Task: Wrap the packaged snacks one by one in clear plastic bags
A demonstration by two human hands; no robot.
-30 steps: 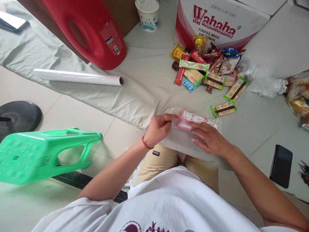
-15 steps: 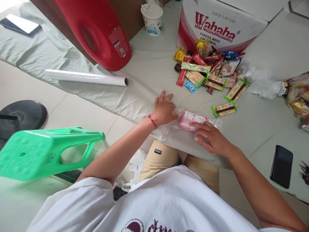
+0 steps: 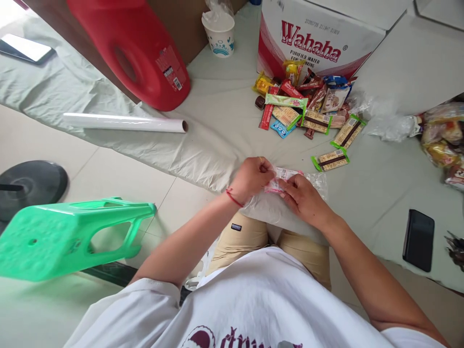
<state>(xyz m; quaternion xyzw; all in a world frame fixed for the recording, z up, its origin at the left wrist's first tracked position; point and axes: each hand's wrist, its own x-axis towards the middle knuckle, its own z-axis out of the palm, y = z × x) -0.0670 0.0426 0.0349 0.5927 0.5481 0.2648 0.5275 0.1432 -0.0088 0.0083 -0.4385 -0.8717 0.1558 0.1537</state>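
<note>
Near the table's front edge lies a small pink and white packet [image 3: 289, 173] with printed labels, inside clear plastic wrap [image 3: 316, 183]. My left hand [image 3: 253, 178], a red string on its wrist, has its fingers pinched together on the wrap at the packet's left side. From the right, my right hand [image 3: 303, 197] rests its thumb and fingers on the packet's near side, covering part of it. Just beyond are wrapped wafer bars with green ends, the closest bar [image 3: 330, 160] lying by itself.
Behind sits a heap of wrapped snacks [image 3: 286, 116] against a Wahaha carton [image 3: 319, 38]. At left stand a red jug [image 3: 159, 72], a paper cup [image 3: 219, 36] and a white roll [image 3: 125, 122]. A black phone [image 3: 418, 240] lies right; a green stool [image 3: 72, 237] is at lower left.
My left hand went from spread fingers to a pinch on the wrap. The right hand closed in on the packet's near side. The whole view shifted slightly.
</note>
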